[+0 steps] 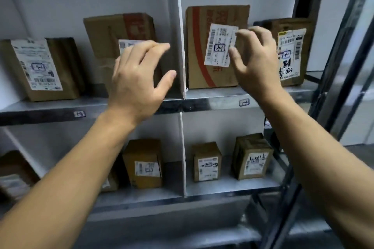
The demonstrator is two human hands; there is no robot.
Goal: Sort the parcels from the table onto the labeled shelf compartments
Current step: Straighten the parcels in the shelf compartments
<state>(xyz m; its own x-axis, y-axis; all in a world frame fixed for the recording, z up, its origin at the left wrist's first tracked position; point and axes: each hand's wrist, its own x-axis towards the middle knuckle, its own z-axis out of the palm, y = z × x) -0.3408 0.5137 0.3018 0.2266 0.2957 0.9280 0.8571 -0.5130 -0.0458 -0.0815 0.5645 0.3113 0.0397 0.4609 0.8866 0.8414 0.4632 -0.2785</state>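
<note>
A tall brown parcel with a red stripe (pixel 202 46) stands upright in the upper right compartment, above the shelf tag "1-4" (pixel 244 102). Its white label also reads 1-4. My right hand (pixel 253 62) hovers just in front of its right side, fingers apart, holding nothing. My left hand (pixel 137 75) is spread in front of another brown parcel (pixel 121 32) in the upper left compartment, and I cannot tell whether it touches that parcel. A white divider (pixel 181 46) separates the two compartments.
The upper shelf also holds a labeled parcel at far left (pixel 38 68) and one at far right (pixel 291 50). Several small boxes sit on the lower shelf, such as one box (pixel 144 163). A tag (pixel 79 114) marks the left compartment. Metal uprights (pixel 332 66) frame the right side.
</note>
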